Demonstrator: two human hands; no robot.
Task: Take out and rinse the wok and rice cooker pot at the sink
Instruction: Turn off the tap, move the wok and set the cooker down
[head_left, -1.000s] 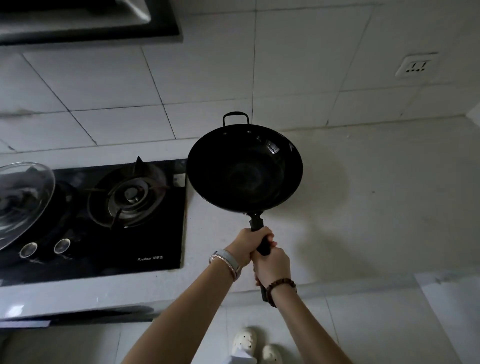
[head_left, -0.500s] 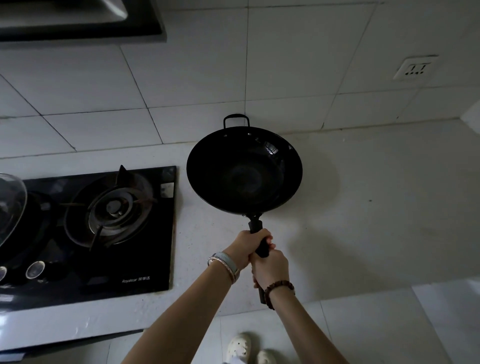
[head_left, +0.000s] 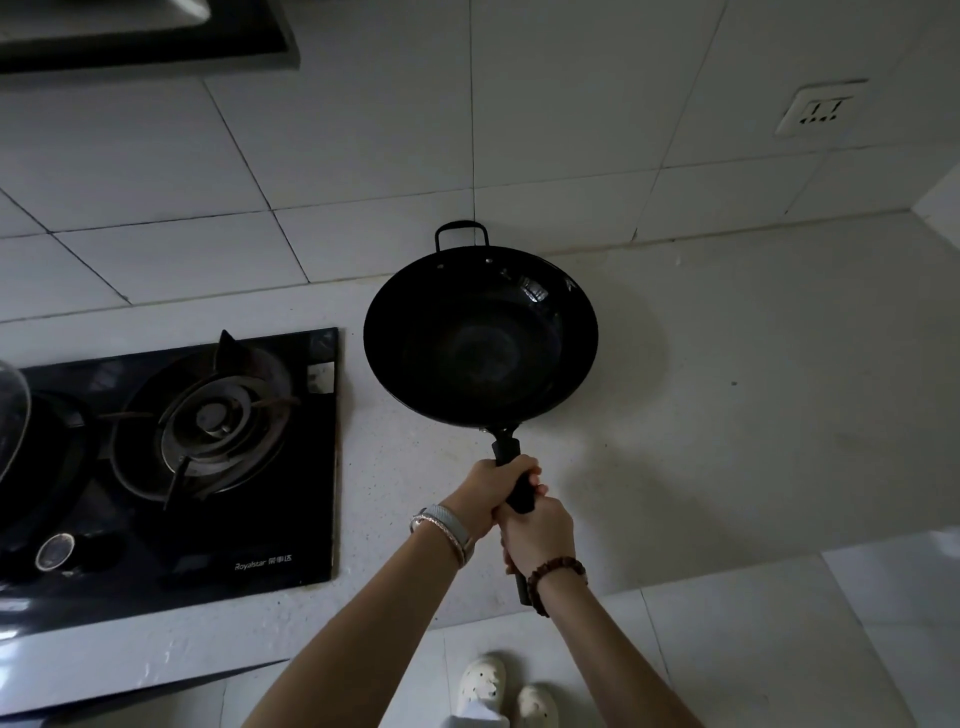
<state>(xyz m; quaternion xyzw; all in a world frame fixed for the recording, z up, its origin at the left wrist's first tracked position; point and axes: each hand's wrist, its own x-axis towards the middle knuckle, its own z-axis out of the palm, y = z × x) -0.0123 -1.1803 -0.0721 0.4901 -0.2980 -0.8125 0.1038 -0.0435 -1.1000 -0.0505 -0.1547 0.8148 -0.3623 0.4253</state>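
Both hands hold the black wok by its long dark handle, out over the pale bench and just to the right of the black glass gas hob. The left grip, with silver bangles at the wrist, is wrapped round the handle nearer the pan. The right grip, with a brown bead bracelet at the wrist, is curled round the handle just behind it, the two touching, and the handle's end sticks out below the right wrist. The wok's bowl faces up toward the camera and its small loop handle points at the tiled wall. A soft shadow of the pan falls on the bench to its right. On the hob, a burner with its pan support sits near the wok, a round knob lies toward the front, and a glass lid shows at the left edge. A wall socket is mounted high on the right, a range hood hangs at the top left, and two white shoes stand on the floor below.
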